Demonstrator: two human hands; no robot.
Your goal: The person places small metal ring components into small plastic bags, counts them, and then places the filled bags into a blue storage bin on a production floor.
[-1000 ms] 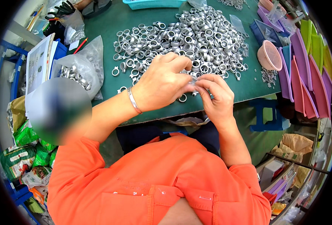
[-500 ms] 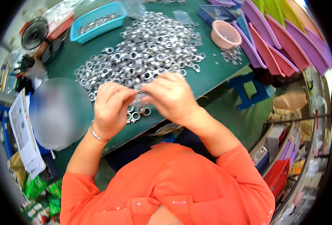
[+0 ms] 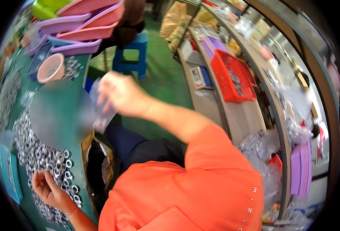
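My right hand [image 3: 118, 94] is raised past the table's edge, its fingers closed on a clear plastic bag [image 3: 107, 115] that hangs down. Something small shows at the bag's lower end, too blurred to name. My left hand [image 3: 49, 188], with a bangle at the wrist, is over a heap of grey metal ring-shaped parts [image 3: 56, 158]. Its fingers are loosely bent and apart, with nothing seen in them. A blurred round patch hides part of the heap and the table.
On the green table [image 3: 72, 134] stand a peach bowl [image 3: 51, 68], small metal pieces [image 3: 73, 67] and a blue basket [image 3: 10, 175]. Stacked purple and pink trays [image 3: 81, 30] lie beyond. A blue stool [image 3: 130, 56] is on the floor. Shelves on the right hold a red basket [image 3: 231, 77].
The view has swung to the right, toward the shelves. My hands, close together over the rings before, are now apart; the right has moved away over the table's edge with the bag.
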